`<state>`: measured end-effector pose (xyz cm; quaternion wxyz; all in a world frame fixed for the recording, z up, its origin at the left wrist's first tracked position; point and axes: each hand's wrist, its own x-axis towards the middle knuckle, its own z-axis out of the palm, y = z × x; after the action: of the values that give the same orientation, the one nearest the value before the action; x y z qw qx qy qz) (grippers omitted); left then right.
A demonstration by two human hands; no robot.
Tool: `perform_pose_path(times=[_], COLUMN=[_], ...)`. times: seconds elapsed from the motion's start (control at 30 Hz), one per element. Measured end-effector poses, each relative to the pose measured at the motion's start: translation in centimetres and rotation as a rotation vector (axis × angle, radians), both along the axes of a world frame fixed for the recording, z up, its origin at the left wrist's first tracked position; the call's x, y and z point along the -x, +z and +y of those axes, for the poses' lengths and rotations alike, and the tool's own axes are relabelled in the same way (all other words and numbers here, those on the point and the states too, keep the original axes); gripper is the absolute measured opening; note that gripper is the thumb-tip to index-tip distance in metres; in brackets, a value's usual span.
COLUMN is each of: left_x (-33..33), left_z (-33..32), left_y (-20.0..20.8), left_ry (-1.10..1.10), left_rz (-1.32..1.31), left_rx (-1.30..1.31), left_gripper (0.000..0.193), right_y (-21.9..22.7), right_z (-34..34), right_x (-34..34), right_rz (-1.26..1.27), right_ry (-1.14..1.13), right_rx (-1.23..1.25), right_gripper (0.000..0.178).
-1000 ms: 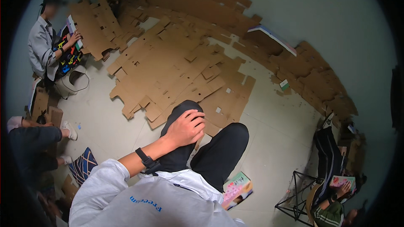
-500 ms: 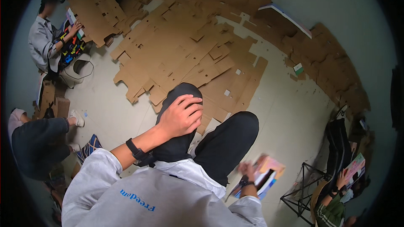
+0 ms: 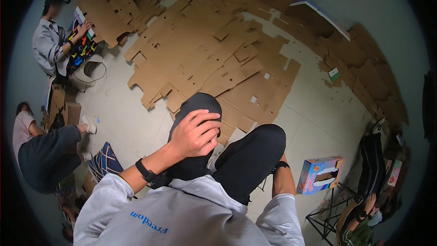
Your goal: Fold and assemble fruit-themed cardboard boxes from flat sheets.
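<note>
My left hand (image 3: pixel 196 133) lies over my left knee, its fingers stretched out and slightly apart, with nothing in it. A black band circles that wrist. My right hand (image 3: pixel 283 158) is mostly hidden beside and below my right knee; only a bit near its black wristband shows, and its fingers are out of sight. To the right of that hand, apart from it, sits a colourful printed cardboard box (image 3: pixel 307 178) in blue, pink and purple, with a large cut-out opening on its face.
Overlapping flattened brown cardboard (image 3: pixel 191 50) covers the floor ahead. A black metal stand (image 3: pixel 324 221) is at the lower right. A blue patterned cushion (image 3: pixel 105 159) lies at the left. People (image 3: pixel 48 45) sit along both sides, one holding a cardboard sheet (image 3: pixel 109 11).
My right hand, blurred beside the colourful box before, has moved behind my right knee. The box now sits farther right, away from my hand. My left hand has stayed on my knee.
</note>
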<state>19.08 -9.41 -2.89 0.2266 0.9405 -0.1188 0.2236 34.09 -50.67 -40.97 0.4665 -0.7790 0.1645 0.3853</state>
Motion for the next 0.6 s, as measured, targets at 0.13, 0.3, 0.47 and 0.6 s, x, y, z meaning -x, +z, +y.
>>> perform_pose_path(times=[0.13, 0.3, 0.47, 0.6], left_x=[0.5, 0.7, 1.1, 1.6], left_z=[0.4, 0.5, 0.7, 1.6], left_y=[0.2, 0.9, 1.4, 1.3], left_ry=[0.017, 0.046, 0.078, 0.15], left_rz=[0.029, 0.034, 0.013, 0.031], left_rx=[-0.021, -0.011, 0.009, -0.021], left_gripper=[0.005, 0.006, 0.01, 0.009], right_y=[-3.5, -3.7, -0.5, 4.7], right_z=[1.3, 3.1, 4.1, 4.3], right_x=[2.3, 2.4, 1.9, 2.5], right_rz=[0.148, 0.189, 0.119, 0.044], right_ry=[-0.049, -0.128, -0.173, -0.204], right_rx=[0.087, 0.054, -0.126, -0.355], right_gripper=[0.03, 0.03, 0.03, 0.03])
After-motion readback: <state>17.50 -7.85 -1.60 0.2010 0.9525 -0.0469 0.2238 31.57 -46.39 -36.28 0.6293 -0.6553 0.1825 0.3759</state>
